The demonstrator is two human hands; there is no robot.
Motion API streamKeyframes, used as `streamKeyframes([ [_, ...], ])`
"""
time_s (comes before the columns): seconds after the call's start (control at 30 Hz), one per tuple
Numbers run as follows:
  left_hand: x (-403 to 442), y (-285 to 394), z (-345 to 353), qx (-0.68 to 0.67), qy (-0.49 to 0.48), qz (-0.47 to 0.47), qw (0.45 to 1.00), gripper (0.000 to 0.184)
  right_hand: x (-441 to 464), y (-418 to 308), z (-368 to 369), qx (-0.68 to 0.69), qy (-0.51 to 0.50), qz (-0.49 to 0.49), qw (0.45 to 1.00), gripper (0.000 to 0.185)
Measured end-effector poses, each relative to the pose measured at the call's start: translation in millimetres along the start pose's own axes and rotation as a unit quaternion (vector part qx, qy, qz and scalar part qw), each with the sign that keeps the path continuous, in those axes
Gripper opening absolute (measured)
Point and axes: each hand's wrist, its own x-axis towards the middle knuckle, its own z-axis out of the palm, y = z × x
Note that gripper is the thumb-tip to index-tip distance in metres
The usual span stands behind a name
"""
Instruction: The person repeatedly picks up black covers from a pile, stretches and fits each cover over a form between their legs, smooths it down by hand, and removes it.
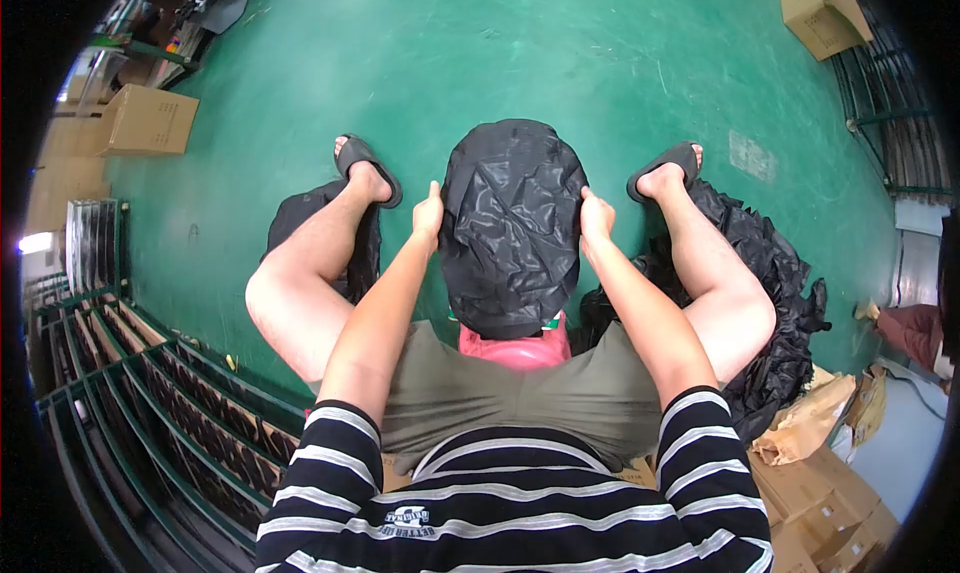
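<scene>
An oval black cover of thin, shiny, wrinkled fabric (512, 228) is held up in front of me, between my knees. My left hand (428, 215) grips its left edge, thumb pointing up and fingers curled behind. On the opposite edge, my right hand (597, 216) is closed in the same way. Whatever lies under or inside the fabric is hidden. Just below the cover's near edge shows a pink plastic seat or stool (515, 351), with bits of white and green beside it.
Crumpled black fabric (765, 303) is heaped by my right leg, and more black fabric (300, 218) lies beside my left. Green metal racks (150, 393) stand at left. Cardboard boxes (150, 120) sit around the green floor (520, 43). Another person's leg (910, 331) shows at far right.
</scene>
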Motion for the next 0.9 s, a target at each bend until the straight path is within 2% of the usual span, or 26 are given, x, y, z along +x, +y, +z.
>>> streamKeyframes([
  [0.03, -8.1, -3.3, 1.2, 0.044, 0.013, 0.069, 0.997, 0.06, -8.3, 2.7, -0.5, -0.015, -0.009, -0.003, 1.0, 0.027],
  [0.07, -17.4, -5.3, 1.3, 0.08, 0.034, 0.118, 0.989, 0.05, -15.7, 4.9, -1.5, -0.051, 0.016, -0.022, 0.998, 0.028],
  [0.1, -23.0, -10.5, 0.7, 0.077, 0.035, 0.116, 0.99, 0.05, -22.9, 8.0, -3.7, -0.086, 0.041, -0.041, 0.995, 0.029],
  [0.2, -36.1, -34.0, 1.2, 0.142, 0.126, 0.179, 0.965, 0.045, -27.2, 38.3, -14.2, -0.163, 0.109, -0.084, 0.977, 0.032],
  [0.27, -41.5, -45.1, -2.8, 0.202, 0.122, 0.153, 0.96, 0.049, -39.7, 38.6, -26.4, -0.245, 0.098, -0.14, 0.954, 0.033],
  [0.33, -47.4, -51.6, -0.3, 0.197, 0.12, 0.142, 0.963, 0.052, -47.6, 36.4, -34.1, -0.298, 0.076, -0.162, 0.938, 0.038],
  [0.4, -55.3, -52.3, 2.6, 0.188, 0.135, 0.138, 0.963, 0.053, -47.5, 40.7, -30.8, -0.309, 0.091, -0.162, 0.933, 0.036],
  [0.5, -62.6, -55.8, 0.4, 0.207, 0.163, 0.125, 0.957, 0.053, -54.6, 38.5, -25.7, -0.313, 0.067, -0.092, 0.943, 0.046],
  [0.67, -72.3, -56.3, -1.7, 0.208, 0.19, 0.142, 0.949, 0.055, -65.1, 45.8, -28.7, -0.34, 0.097, -0.103, 0.93, 0.051],
  [0.77, -53.7, -78.3, 0.0, 0.181, 0.182, 0.177, 0.95, 0.055, -58.8, 58.4, -27.9, -0.341, 0.104, -0.128, 0.925, 0.051],
  [0.83, -40.0, -89.8, 2.2, 0.081, 0.158, 0.133, 0.975, 0.055, -58.5, 63.0, -26.3, -0.307, 0.119, -0.155, 0.931, 0.051],
  [0.9, -30.3, -99.7, 3.0, 0.042, 0.123, 0.117, 0.985, 0.052, -61.0, 62.1, -25.3, -0.287, 0.13, -0.114, 0.942, 0.049],
])
